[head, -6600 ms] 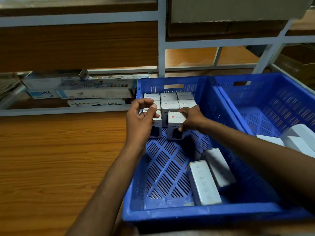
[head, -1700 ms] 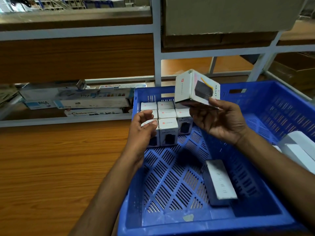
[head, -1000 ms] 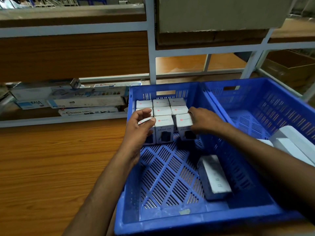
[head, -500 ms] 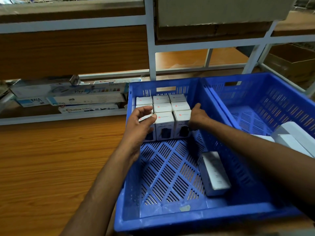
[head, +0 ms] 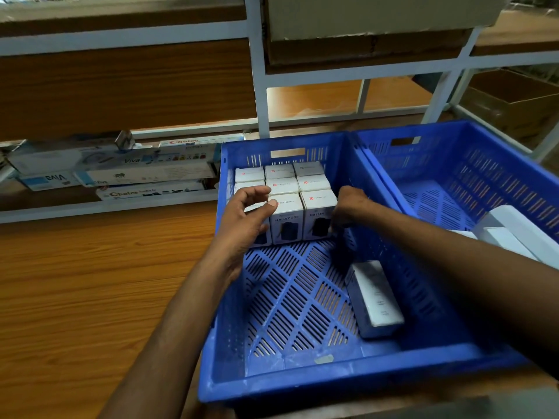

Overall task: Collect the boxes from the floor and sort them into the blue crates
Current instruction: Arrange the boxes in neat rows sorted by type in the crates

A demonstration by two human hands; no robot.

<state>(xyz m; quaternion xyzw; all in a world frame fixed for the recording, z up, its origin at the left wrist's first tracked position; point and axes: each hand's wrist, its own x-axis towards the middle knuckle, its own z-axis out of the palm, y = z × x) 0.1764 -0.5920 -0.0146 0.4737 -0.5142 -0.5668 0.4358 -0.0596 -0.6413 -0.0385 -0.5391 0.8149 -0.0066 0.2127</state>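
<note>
Box [head: 318,217] now stands in row, right hand [head: 348,207] alongside.

"HALLEY 20K" is printed on a white box [head: 286,225] at frame centre (its top is marked "PORTRONICS"); "Viva" and "Choice" are printed on long cartons [head: 145,176] at middle left.

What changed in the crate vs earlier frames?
The right hand picked up one of two boxes lying in the left crate and stood it up as the front-right Halley box, touching its side. Unchanged: the other lying box; left hand at the front-left box.
</note>
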